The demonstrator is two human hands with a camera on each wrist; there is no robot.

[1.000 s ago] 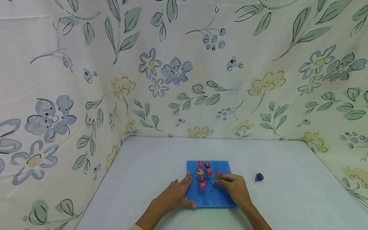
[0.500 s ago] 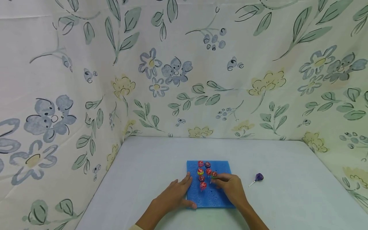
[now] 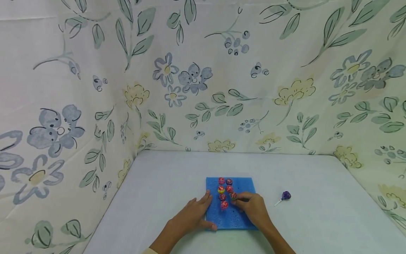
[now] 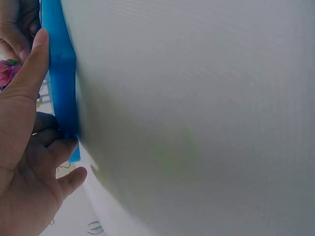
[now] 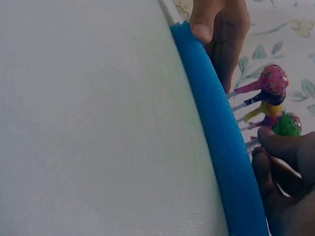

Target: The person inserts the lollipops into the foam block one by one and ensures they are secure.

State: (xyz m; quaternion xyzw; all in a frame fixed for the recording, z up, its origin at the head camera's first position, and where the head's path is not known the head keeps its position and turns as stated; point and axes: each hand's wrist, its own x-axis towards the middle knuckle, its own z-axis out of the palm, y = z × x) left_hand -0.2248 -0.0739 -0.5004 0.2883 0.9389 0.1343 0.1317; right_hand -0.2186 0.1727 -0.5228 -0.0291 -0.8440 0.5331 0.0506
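Observation:
In the head view a blue foam board (image 3: 241,217) lies on the white table. Several wrapped lollipops stand in it in two columns, including a yellow-and-red lollipop (image 3: 221,189) and a red lollipop (image 3: 224,205) nearest me. My right hand (image 3: 252,208) pinches a red-and-green lollipop (image 3: 233,195) by its stick, low over the board at the near end of the right column. In the right wrist view its green wrapper (image 5: 288,125) shows above my thumb. My left hand (image 3: 193,215) holds the board's near left corner, thumb (image 4: 37,61) at the front edge and fingers along the left side.
A purple lollipop (image 3: 286,195) with a white stick lies on the table (image 3: 311,218) to the right of the board. A floral cloth (image 3: 196,116) hangs behind the table and along both sides.
My right hand has moved left and slightly toward me with the red-and-green lollipop, bringing it in line below the right column. The left hand and the board have stayed still.

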